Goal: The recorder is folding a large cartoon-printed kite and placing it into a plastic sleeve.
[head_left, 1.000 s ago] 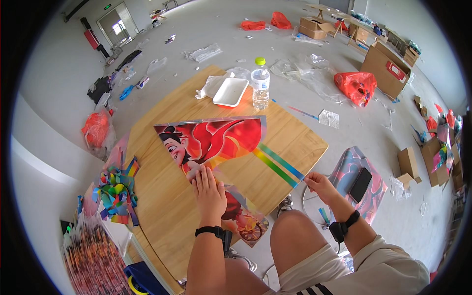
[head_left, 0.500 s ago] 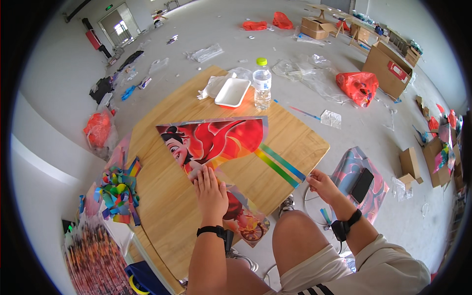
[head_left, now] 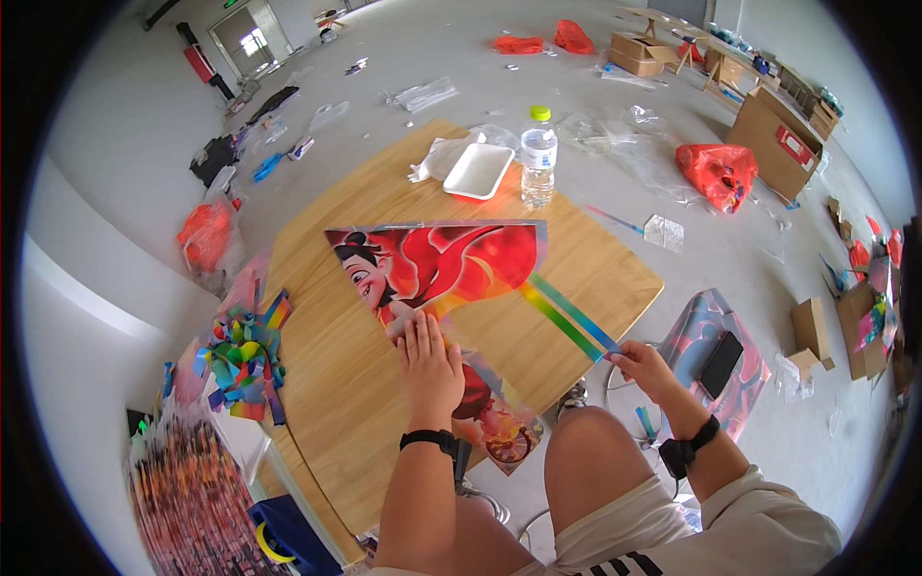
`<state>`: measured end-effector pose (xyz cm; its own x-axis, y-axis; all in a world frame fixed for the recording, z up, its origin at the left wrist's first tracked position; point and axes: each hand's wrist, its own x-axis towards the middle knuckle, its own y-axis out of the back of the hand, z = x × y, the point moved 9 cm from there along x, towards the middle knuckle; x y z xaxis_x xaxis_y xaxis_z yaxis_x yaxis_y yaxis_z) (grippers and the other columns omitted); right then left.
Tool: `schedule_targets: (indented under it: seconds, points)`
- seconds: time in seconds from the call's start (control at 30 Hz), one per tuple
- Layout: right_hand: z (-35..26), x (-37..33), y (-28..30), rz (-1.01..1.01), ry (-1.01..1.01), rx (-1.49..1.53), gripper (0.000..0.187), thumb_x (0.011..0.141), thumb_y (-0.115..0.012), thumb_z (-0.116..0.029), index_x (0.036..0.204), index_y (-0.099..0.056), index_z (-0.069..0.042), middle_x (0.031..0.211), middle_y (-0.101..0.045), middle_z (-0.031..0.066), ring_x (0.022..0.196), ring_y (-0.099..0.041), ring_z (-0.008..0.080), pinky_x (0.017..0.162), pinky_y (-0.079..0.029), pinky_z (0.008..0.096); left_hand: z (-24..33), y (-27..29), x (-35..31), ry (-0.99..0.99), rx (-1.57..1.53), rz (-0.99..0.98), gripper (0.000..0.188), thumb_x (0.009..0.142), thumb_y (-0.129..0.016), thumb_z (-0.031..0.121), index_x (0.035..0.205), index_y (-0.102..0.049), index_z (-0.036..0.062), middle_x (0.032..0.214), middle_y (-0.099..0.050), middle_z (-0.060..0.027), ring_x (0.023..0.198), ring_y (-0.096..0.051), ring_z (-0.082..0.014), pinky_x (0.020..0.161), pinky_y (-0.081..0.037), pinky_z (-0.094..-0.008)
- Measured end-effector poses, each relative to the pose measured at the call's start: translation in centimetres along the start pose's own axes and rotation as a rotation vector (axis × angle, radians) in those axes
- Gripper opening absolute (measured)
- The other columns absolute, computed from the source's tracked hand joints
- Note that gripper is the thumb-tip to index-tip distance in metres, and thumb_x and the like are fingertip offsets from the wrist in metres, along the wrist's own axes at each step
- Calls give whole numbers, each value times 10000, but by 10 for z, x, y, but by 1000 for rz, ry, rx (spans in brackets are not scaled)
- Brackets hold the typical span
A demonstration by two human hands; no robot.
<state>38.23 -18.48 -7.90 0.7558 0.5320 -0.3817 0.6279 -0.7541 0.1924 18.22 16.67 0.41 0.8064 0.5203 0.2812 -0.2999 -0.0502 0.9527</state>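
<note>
I have the left hand flat on the sheet, gripping nothing, the right hand pinching the ribbons. The sheet, mostly on the worktop, looks light, slippery, easily creased; I'd take it by its edges.

1. The table is smooth wood, a bit shiny.
2. On the table, the picture and strips look like slick, shiny plastic.
3. At the table's far end, the bottle is clear plastic.
4. Right of the table, the big box is dull cardboard.
5. Left of the table, the ribbons look smooth and shiny.
</note>
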Motion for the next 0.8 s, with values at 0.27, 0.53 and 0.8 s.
schedule_targets:
  seconds: [0.27,0.53,0.8]
  points:
    - [-147,-36,-13,332,767,-304,149,988,-641,4,1136,-640,-16,967,-671,108,873,-686,201,793,-547,325,1,-1,0,-2,-23,30,714,1049,-542,341,1644,-332,5,1731,-318,-166,1596,-292,-381,1306,-216,-526]
    - [-203,14,-240,-183,1090,-775,682,992,-674,-357,1586,-458,-100,1640,-461,143,1500,-451,361,1232,-362,507,7,0,2,-15,11,11,689,1071,-483,354,1648,-331,10,1724,-331,-169,1590,-302,-384,1304,-221,-530]
    - [-177,65,-251,18,955,-1177,794,1031,-521,-566,1650,-364,-93,1728,-342,130,1607,-295,335,1306,-214,525,5,3,1,-4,10,8,690,1070,-478,365,1642,-341,4,1722,-335,-166,1591,-306,-377,1304,-225,-523]
